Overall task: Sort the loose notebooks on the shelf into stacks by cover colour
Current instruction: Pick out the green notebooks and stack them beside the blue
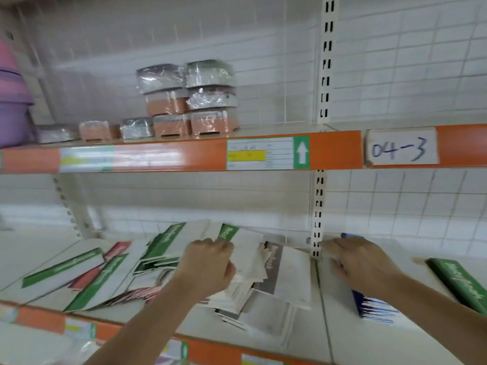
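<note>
On the lower shelf [39, 248], the sorting is looking only partly done. The left hand [208, 264] is gripping a green-banded notebook [246, 252], thumb and fingers curled round its near edge, lifting it just above the mixed pile [253, 293] in the middle, where a brown-banded notebook [274, 270] is lying tilted among white covers. The right hand [361, 262] is reaching over the blue stack [374, 306] in the next bay, past the upright post [317, 233]; its fingers are lying fairly straight on the top cover, but blur is making it hard to tell whether they are pinching anything. Beside that stack, at the far right, a green notebook [463, 283] is sitting alone at the frame's edge.

To the left, green-banded notebooks [60, 267] and red ones [118, 250] are still lying fanned and overlapping, not squared into piles. By my reckoning the blue pile is the only one forming properly; the greens, reds and browns are all waiting to be gathered, so most of the work is remaining. Wrapped boxes [189, 101] and a purple tub [13, 114] are sitting on the upper shelf [158, 156], apart from the job.
</note>
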`<state>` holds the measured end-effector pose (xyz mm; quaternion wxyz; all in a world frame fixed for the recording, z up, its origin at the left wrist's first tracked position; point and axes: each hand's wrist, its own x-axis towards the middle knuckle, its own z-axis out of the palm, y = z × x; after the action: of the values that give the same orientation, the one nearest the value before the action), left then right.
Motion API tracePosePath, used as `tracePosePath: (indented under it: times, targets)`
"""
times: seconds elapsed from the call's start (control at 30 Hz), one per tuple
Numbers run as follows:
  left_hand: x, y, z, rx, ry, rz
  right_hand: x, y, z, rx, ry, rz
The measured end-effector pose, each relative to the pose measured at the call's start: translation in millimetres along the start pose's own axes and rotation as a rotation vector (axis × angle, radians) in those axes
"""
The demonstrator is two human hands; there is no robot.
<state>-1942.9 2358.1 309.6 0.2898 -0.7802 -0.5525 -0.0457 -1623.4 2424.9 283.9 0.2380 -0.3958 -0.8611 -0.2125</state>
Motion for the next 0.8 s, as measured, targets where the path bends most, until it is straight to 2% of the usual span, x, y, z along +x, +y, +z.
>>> tracePosePath:
  times: [0.1, 0.2, 0.27, 0.4, 0.53, 0.7, 0.8]
  targets:
    - [-22.8, -47.2, 15.2, 0.027, -0.161, -0.183, 32.7, -51.1, 10.1, -0.03, -0.105, 0.005]
    - [-38.2, -87.3, 32.8, 0.006, -0.341, -0.244, 62.9, -101.0, 17.7, -0.018, -0.209, -0.041]
    - [-44.2, -106.7, 45.2, -0.093, -0.443, -0.278, 82.0, -129.7, 24.5, 0.005, -0.297, -0.069]
    - [-47.8, -129.7, 62.1, -0.226, -0.528, -0.27, 113.6, -169.8, 36.6, -0.001, -0.322, -0.099]
    - [-52.3, -135.7, 71.9, -0.328, -0.509, -0.215, 135.2, -192.5, 48.3, 0.025, -0.348, -0.102]
    - [-65.9, -140.4, 72.3, -0.335, -0.302, -0.168, 149.3, -204.4, 61.7, 0.027, -0.4, -0.087]
    - [-74.7, -149.4, 78.1, -0.371, -0.262, -0.216, 155.3, -209.6, 67.3, 0.044, -0.409, -0.066]
